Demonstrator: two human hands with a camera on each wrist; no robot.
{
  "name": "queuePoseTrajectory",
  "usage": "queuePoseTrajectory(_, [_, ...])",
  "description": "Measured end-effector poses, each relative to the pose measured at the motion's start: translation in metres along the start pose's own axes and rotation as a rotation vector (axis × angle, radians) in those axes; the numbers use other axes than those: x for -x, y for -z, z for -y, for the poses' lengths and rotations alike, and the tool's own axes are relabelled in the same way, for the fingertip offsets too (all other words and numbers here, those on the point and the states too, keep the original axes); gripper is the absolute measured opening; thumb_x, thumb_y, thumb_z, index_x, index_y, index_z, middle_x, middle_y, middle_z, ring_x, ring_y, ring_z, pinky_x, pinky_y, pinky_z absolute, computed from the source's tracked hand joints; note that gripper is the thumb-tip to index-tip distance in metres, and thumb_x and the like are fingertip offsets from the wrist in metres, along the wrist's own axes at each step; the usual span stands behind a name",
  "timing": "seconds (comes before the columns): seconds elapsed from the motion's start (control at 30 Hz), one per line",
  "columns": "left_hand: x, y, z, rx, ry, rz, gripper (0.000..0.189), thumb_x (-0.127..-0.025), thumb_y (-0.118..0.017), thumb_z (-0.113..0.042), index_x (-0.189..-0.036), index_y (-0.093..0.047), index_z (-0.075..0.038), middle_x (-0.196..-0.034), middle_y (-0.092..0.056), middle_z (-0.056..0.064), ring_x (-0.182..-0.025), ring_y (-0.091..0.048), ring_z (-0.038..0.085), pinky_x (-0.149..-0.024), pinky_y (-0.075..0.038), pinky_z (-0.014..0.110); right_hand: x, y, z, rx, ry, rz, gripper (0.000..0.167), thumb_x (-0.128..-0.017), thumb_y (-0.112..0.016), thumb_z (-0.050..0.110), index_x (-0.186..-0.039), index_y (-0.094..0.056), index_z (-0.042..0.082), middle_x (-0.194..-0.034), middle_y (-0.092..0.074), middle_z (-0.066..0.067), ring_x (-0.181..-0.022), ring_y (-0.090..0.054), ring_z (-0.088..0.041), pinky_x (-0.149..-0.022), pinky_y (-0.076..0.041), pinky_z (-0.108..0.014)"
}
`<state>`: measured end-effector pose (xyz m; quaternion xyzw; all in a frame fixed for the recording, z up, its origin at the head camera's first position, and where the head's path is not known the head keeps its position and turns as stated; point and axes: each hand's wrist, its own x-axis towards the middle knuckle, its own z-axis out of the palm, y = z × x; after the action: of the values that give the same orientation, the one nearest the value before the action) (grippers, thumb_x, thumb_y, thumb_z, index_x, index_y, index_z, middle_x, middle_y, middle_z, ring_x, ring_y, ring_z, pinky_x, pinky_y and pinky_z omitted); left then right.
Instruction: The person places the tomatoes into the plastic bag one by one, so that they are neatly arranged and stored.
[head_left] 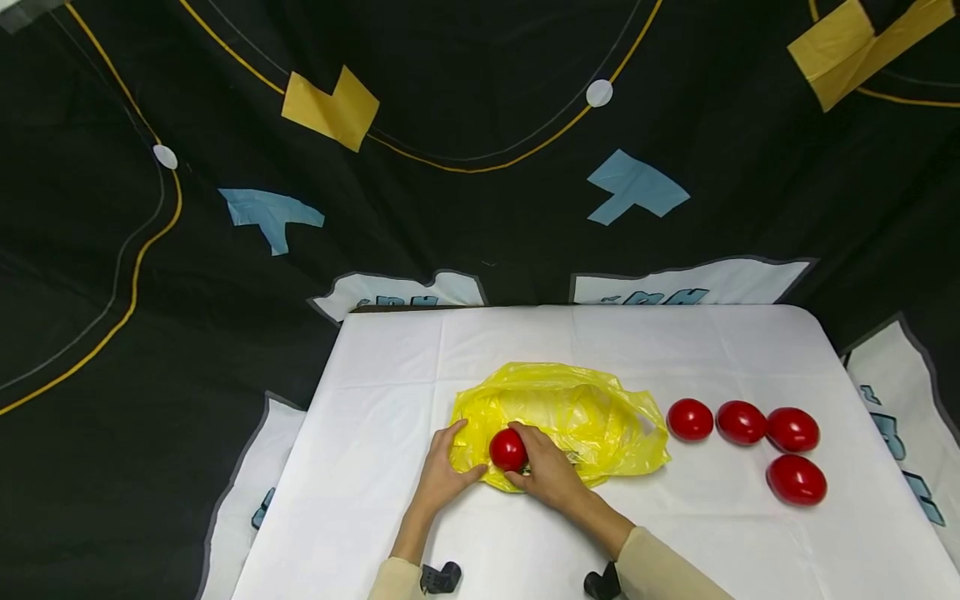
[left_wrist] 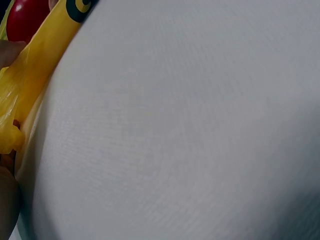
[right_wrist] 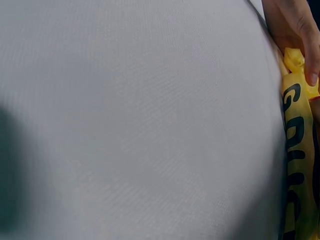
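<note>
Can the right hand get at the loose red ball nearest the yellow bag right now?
Probably not straight away: the right hand holds another red ball. Once freed, it likely could; the loose red ball lies uncovered on the white cloth, just right of the yellow bag.

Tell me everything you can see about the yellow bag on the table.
The yellow bag looks like thin, glossy plastic, wrinkled and partly see-through, with dark printing visible in the wrist views. It lies spread out on the white tablecloth, wider from side to side than front to back, with a loosely crumpled outline. The left hand holds its left edge; the right hand holds a red ball at the bag's near left part. Whether that ball is inside is unclear.
</note>
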<state>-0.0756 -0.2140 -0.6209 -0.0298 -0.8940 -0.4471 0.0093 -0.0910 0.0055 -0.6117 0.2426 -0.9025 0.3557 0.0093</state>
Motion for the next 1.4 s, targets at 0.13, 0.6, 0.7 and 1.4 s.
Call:
queuePoseTrajectory(0.13, [0.001,0.000,0.000,0.006,-0.009,0.001,0.082,-0.070,-0.082,-0.029,-0.140,-0.042,-0.016,-0.125,-0.045,0.009,-0.119,-0.047,0.030,-0.101,-0.037,0.051,0.001,-0.001,0.001,0.006,-0.010,-0.007,0.081,-0.074,-0.081,0.030,-0.140,-0.039,0.009,-0.129,-0.052,-0.012,-0.111,-0.056,-0.026,-0.092,-0.048,-0.042])
queuePoseTrajectory(0.6, [0.000,0.000,0.000,-0.012,-0.023,-0.013,0.081,-0.070,-0.083,-0.027,-0.140,-0.043,-0.015,-0.125,-0.046,0.010,-0.119,-0.047,0.031,-0.101,-0.037,0.051,0.007,0.020,-0.001,-0.120,-0.038,-0.012,0.078,-0.077,-0.078,0.034,-0.140,-0.040,0.007,-0.129,-0.050,-0.011,-0.114,-0.053,-0.025,-0.093,-0.046,-0.045])
queuePoseTrajectory(0.7, [0.000,0.000,0.000,-0.014,-0.024,-0.016,0.081,-0.069,-0.083,-0.027,-0.139,-0.043,-0.015,-0.124,-0.046,0.009,-0.119,-0.047,0.030,-0.101,-0.037,0.051,0.009,0.028,-0.001,-0.166,-0.040,-0.030,0.076,-0.077,-0.078,0.030,-0.139,-0.041,0.006,-0.127,-0.051,-0.013,-0.110,-0.055,-0.027,-0.088,-0.049,-0.044])
queuePoseTrajectory(1.4, [0.000,-0.002,0.003,-0.016,-0.032,-0.012,0.082,-0.069,-0.082,-0.029,-0.140,-0.043,-0.016,-0.124,-0.046,0.009,-0.120,-0.047,0.031,-0.100,-0.037,0.052,0.046,0.097,-0.005,-0.231,-0.048,-0.177,0.067,-0.076,-0.080,0.015,-0.134,-0.047,0.011,-0.113,-0.061,-0.005,-0.099,-0.061,-0.019,-0.080,-0.053,-0.034])
